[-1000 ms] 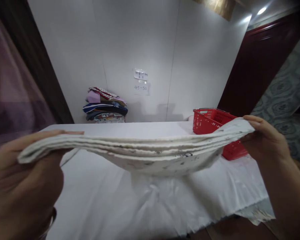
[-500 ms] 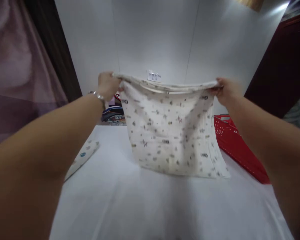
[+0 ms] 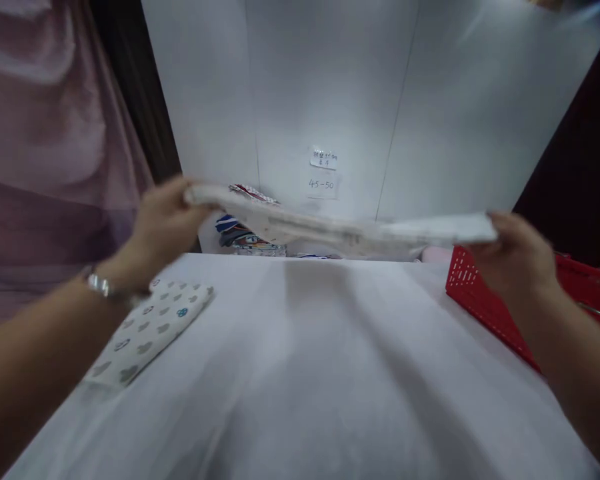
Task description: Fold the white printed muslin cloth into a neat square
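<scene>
A white printed cloth is stretched in the air between my two hands, seen almost edge-on as a narrow blurred band. My left hand grips its left end, with a bracelet around the wrist. At the opposite end, my right hand is closed on the cloth in front of the red basket. Below the cloth, its shadow falls on the white-covered table. Motion blur smears the print.
A folded cloth with grey and blue motifs lies at the table's left. On the right stands a red perforated basket. Folded textiles are piled behind the far edge. Paper notes hang on the pale wall; a pink curtain hangs left.
The cloth hung down as a broad panel and now shows as a thin strip. Both hands have moved lower and farther apart in view; the camera view has shifted too.
</scene>
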Motion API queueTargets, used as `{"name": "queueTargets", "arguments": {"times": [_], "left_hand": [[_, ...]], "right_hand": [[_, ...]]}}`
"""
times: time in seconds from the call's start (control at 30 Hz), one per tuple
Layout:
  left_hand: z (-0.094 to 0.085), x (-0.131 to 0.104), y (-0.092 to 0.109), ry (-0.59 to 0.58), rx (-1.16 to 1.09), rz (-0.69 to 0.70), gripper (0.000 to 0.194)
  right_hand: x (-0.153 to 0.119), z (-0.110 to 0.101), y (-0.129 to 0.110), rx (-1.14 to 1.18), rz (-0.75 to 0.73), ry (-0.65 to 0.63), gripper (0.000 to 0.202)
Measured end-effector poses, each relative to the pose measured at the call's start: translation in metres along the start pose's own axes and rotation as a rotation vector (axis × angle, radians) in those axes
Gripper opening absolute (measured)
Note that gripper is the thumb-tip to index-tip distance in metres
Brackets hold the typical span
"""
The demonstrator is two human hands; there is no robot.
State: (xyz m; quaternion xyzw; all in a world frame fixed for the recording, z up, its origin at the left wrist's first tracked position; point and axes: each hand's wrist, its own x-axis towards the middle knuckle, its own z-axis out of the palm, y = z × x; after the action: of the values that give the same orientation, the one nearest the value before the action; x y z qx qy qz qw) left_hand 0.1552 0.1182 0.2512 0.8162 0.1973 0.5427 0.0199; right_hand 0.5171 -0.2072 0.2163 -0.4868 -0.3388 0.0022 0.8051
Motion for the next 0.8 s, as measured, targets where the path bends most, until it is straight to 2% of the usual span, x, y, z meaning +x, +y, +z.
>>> {"name": "queueTargets", "arguments": {"times": [0.1, 0.17, 0.23, 0.3, 0.37, 0.5, 0.63, 0.8], "left_hand": [[-0.002, -0.123, -0.017, -0.413, -0.108, -0.026, 0.025], [-0.001, -0.197, -0.023, -0.603, -0.195, -0.091, 0.025], [-0.002, -0.254, -0.026, -0.735, -0.223, -0.162, 0.025], [-0.007, -0.288, -0.026, -0.764, -0.215, -0.229, 0.025], [-0.015, -0.303, -0.027, -0.740, -0.201, -0.265, 0.026], [-0.029, -0.310, -0.030, -0.707, -0.178, -0.245, 0.027], [-0.031, -0.326, -0.037, -0.763, -0.147, -0.173, 0.028], [-0.032, -0.341, -0.045, -0.755, -0.121, -0.071, 0.029]], "right_hand": [[-0.091, -0.041, 0.062, -0.117, 0.301, 0.048, 0.017], [-0.146, -0.063, 0.094, -0.170, 0.542, 0.010, 0.025], [-0.190, -0.077, 0.112, -0.220, 0.722, -0.041, 0.028], [-0.218, -0.085, 0.115, -0.238, 0.808, -0.055, 0.027], [-0.233, -0.088, 0.110, -0.234, 0.814, -0.034, 0.026], [-0.241, -0.091, 0.095, -0.317, 0.835, -0.018, 0.026], [-0.249, -0.089, 0.092, -0.453, 0.875, -0.058, 0.030], [-0.258, -0.092, 0.095, -0.601, 0.894, -0.164, 0.030]]}}
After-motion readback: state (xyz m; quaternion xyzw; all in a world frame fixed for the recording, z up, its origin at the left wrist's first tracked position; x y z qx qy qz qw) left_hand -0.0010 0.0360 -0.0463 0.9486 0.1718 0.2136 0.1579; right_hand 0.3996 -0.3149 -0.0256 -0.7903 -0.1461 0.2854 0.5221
